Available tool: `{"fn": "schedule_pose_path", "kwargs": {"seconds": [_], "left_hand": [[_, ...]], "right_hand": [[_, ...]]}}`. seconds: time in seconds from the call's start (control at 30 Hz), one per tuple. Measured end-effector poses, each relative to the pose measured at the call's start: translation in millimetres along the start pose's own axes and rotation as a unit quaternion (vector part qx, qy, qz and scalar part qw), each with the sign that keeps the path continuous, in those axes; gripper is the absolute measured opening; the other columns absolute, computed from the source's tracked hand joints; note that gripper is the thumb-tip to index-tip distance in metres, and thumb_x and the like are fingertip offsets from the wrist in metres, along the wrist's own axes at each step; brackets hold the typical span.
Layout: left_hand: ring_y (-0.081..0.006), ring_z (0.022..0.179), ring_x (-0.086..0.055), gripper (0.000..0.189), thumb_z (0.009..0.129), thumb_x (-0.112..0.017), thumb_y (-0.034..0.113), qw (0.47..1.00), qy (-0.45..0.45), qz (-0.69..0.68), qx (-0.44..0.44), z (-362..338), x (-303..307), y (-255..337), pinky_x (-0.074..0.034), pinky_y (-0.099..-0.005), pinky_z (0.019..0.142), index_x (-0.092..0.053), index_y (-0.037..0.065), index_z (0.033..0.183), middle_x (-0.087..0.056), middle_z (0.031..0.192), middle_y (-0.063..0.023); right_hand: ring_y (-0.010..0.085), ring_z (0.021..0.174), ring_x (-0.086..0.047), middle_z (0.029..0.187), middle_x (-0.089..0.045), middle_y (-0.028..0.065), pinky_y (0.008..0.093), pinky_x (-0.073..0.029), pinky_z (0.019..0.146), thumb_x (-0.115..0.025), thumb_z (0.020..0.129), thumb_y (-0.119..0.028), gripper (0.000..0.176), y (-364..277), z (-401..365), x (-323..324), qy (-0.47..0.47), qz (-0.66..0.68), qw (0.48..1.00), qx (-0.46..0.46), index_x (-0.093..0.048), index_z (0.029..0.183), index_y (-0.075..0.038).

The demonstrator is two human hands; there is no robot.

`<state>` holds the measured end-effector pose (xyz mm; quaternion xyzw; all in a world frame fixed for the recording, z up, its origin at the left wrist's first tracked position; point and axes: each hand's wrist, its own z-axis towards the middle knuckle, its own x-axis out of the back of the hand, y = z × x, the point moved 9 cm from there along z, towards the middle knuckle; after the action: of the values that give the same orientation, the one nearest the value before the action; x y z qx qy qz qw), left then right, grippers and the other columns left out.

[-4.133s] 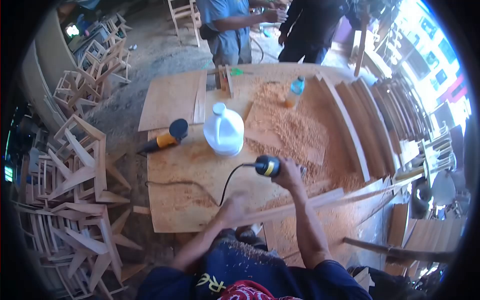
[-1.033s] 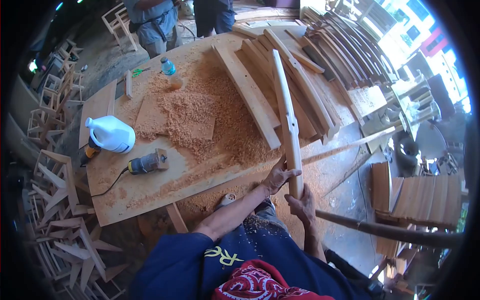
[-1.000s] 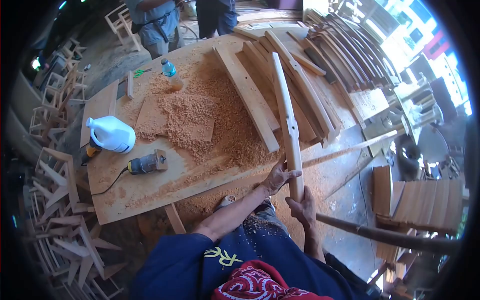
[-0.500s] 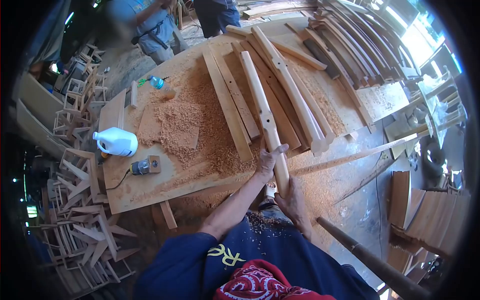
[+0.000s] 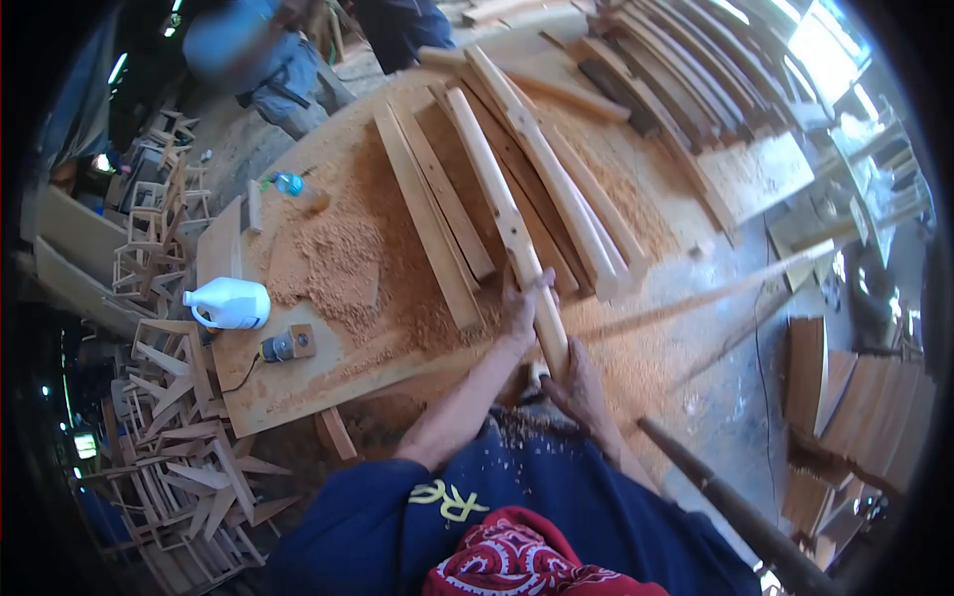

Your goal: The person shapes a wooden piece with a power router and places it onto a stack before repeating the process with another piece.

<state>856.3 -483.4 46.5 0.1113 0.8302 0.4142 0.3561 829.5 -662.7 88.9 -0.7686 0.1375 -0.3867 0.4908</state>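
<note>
A long pale wooden piece (image 5: 489, 179) with small dark holes slants from the workbench (image 5: 298, 392) toward my body. My left hand (image 5: 522, 303) is wrapped round its lower part from the left side. Lower down, my right hand (image 5: 579, 382) grips the near end of the same piece. Right of it lie similar rounded pieces (image 5: 556, 174), close alongside. Flat boards with holes (image 5: 427, 214) lie to its left among wood shavings (image 5: 338, 258).
A white jug (image 5: 229, 303), a power tool (image 5: 288, 345) and a bottle (image 5: 288, 184) stand on the bench's left. Curved slats (image 5: 686, 79) are stacked at the back right. A pole (image 5: 725, 497) slants at lower right. Two people stand beyond the bench.
The view has shifted, so the bench and pieces appear a little further left. Both hands keep their hold on the wooden piece.
</note>
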Motion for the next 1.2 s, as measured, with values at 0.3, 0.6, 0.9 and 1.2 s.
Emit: {"fn": "schedule_pose_path", "kwargs": {"seconds": [0.3, 0.6, 0.9, 1.2], "left_hand": [[-0.0192, 0.053, -0.062, 0.065, 0.075, -0.085, 0.015, 0.998, 0.040, 0.050, 0.010, 10.3, 15.7, -6.0, -0.055, -0.0334, 0.047, -0.045, 0.011, 0.127, -0.061, 0.086, -0.0071], [-0.0194, 0.058, -0.064, 0.068, 0.074, -0.084, 0.010, 0.996, 0.056, 0.071, 0.004, 35.5, 11.6, 7.9, -0.058, -0.0331, 0.051, -0.045, 0.010, 0.130, -0.062, 0.092, -0.0077], [-0.0254, 0.096, -0.066, 0.083, 0.071, -0.085, 0.008, 0.967, 0.048, 0.206, -0.141, 58.1, -4.0, 34.1, -0.059, -0.0368, 0.086, -0.038, 0.005, 0.140, -0.063, 0.110, -0.0126], [-0.0415, 0.131, -0.047, 0.100, 0.064, -0.089, 0.027, 0.954, 0.024, 0.293, -0.060, 99.4, -21.9, 57.0, -0.042, -0.0442, 0.111, -0.036, -0.008, 0.143, -0.042, 0.140, -0.0346]], "right_hand": [[0.0437, 0.114, -0.058, 0.126, -0.056, 0.0285, 0.0466, -0.048, 0.098, -0.076, 0.078, -0.021, 0.078, 7.8, 19.2, -6.1, -0.042, -0.005, 0.999, -0.019, -0.039, 0.141, 0.004], [0.0456, 0.100, -0.064, 0.104, -0.065, 0.0284, 0.0490, -0.051, 0.086, -0.077, 0.082, -0.028, 0.067, -6.7, 20.8, 14.1, -0.016, 0.016, 1.000, -0.020, -0.047, 0.133, 0.003], [0.0371, 0.094, -0.067, 0.103, -0.067, 0.0258, 0.0438, -0.052, 0.083, -0.079, 0.083, -0.029, 0.060, 12.7, 38.6, 17.7, 0.025, 0.033, 0.998, -0.041, -0.052, 0.127, 0.001], [0.0209, 0.095, -0.064, 0.110, -0.066, 0.0159, 0.0344, -0.052, 0.082, -0.080, 0.084, -0.020, 0.053, 15.3, 55.6, 31.1, 0.114, 0.125, 0.983, -0.069, -0.051, 0.124, 0.001]]}}
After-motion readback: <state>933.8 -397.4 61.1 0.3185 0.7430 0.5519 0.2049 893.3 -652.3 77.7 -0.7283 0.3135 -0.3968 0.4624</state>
